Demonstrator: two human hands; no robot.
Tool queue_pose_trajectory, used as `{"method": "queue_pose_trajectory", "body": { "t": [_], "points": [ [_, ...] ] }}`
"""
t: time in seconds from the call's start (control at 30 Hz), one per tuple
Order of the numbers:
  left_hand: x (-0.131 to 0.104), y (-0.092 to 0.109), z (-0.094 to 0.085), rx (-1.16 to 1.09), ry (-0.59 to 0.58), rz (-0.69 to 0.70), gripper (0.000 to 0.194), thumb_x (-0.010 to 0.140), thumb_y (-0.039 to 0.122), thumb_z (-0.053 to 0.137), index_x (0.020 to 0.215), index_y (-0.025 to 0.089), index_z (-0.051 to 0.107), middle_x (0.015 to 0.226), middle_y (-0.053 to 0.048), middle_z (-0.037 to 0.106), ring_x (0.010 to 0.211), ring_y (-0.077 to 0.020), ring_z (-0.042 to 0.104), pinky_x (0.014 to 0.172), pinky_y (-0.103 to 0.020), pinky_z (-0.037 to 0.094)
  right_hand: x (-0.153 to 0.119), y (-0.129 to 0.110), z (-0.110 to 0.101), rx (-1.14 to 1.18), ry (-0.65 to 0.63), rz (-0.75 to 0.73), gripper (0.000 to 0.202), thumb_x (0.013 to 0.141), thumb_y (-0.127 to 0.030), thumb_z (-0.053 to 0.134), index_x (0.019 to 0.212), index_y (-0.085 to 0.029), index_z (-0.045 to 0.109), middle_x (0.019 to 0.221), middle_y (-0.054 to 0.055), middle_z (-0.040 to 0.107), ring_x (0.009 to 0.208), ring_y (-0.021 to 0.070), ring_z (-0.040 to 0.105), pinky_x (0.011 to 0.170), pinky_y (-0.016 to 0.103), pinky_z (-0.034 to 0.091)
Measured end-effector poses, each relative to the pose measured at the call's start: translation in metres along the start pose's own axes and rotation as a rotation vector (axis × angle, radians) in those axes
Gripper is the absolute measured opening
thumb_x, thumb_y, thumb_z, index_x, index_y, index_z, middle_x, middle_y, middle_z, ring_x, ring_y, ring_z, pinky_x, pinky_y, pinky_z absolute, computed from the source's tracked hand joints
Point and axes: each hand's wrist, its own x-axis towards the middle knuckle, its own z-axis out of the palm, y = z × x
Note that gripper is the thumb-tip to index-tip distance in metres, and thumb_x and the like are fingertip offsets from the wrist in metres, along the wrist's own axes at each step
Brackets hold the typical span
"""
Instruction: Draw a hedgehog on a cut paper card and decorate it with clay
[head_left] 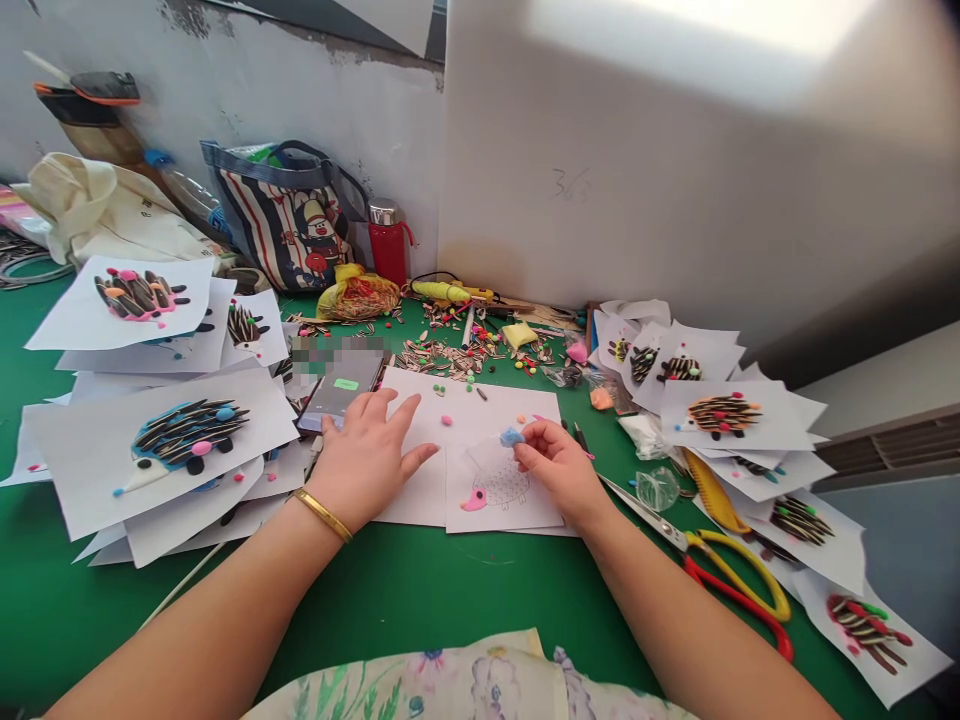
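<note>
Between the thumb and fingers of my right hand [555,465] is a small lump of blue clay [511,437], with what looks like clear plastic film hanging from it. Under that hand lies a white card [469,512] with a hedgehog outline [504,490], its face covered in pink clay [475,499]. My left hand [371,450] has its fingers spread, the fingertips by the lower edge of a phone [345,385] and the palm over a larger white sheet [420,490]. A pink clay bit [446,420] and several green balls [470,383] lie on or near that sheet.
Finished hedgehog cards are stacked left [82,490] and right [795,430]. Scissors [686,540] with red and yellow handles lie by my right forearm. Sunflower seeds [435,357], a yellow clay packet [520,335], a red flask [388,245] and a striped bag [262,220] stand or lie behind.
</note>
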Motion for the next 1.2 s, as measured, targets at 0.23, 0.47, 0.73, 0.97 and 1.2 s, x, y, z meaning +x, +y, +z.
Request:
{"method": "queue_pose_trajectory", "body": {
  "t": [0.23,0.47,0.73,0.97,1.2],
  "points": [
    [-0.0003,-0.0005,-0.0005,-0.001,0.001,0.001,0.062,0.094,0.058,0.044,0.147,0.025,0.044,0.15,-0.017,0.042,0.14,-0.0369,0.033,0.103,-0.068,0.038,0.0005,-0.0016,0.0003,0.005,-0.004,0.0,0.034,0.074,-0.048,0.077,0.084,-0.022,0.058,0.074,-0.002,0.059,0.067,0.0132,0.054,0.066,0.029,0.045],
    [0.0004,-0.0006,-0.0013,-0.005,0.006,0.006,0.062,0.094,0.058,0.044,0.146,0.025,0.046,0.15,-0.017,0.042,0.14,-0.0372,0.033,0.104,-0.067,0.038,0.0004,-0.0025,0.0004,0.003,-0.001,-0.003,0.037,0.072,-0.05,0.078,0.084,-0.022,0.058,0.073,-0.002,0.057,0.066,0.0136,0.054,0.066,0.03,0.045],
    [0.0004,-0.0005,-0.0025,-0.008,-0.003,0.005,0.061,0.094,0.058,0.044,0.145,0.025,0.046,0.15,-0.016,0.042,0.14,-0.0371,0.033,0.103,-0.068,0.038,0.0,-0.0029,0.0011,-0.002,0.005,0.011,0.038,0.072,-0.051,0.078,0.085,-0.022,0.058,0.075,-0.002,0.058,0.067,0.0141,0.055,0.067,0.031,0.045],
    [0.0005,-0.0011,-0.0031,-0.015,-0.002,0.006,0.061,0.094,0.058,0.044,0.145,0.025,0.046,0.15,-0.017,0.042,0.14,-0.0368,0.033,0.105,-0.068,0.037,0.001,-0.001,0.0004,0.009,-0.009,-0.001,0.037,0.073,-0.051,0.077,0.086,-0.022,0.058,0.075,-0.002,0.058,0.067,0.0139,0.054,0.067,0.031,0.045],
    [0.0004,-0.0015,-0.0018,-0.012,-0.004,0.012,0.062,0.094,0.058,0.043,0.146,0.024,0.046,0.15,-0.017,0.042,0.139,-0.0373,0.033,0.105,-0.067,0.036,0.0006,-0.0026,0.0012,0.006,-0.006,-0.002,0.037,0.073,-0.051,0.078,0.085,-0.022,0.058,0.075,-0.002,0.057,0.067,0.0136,0.054,0.067,0.03,0.045]
  ]
}}
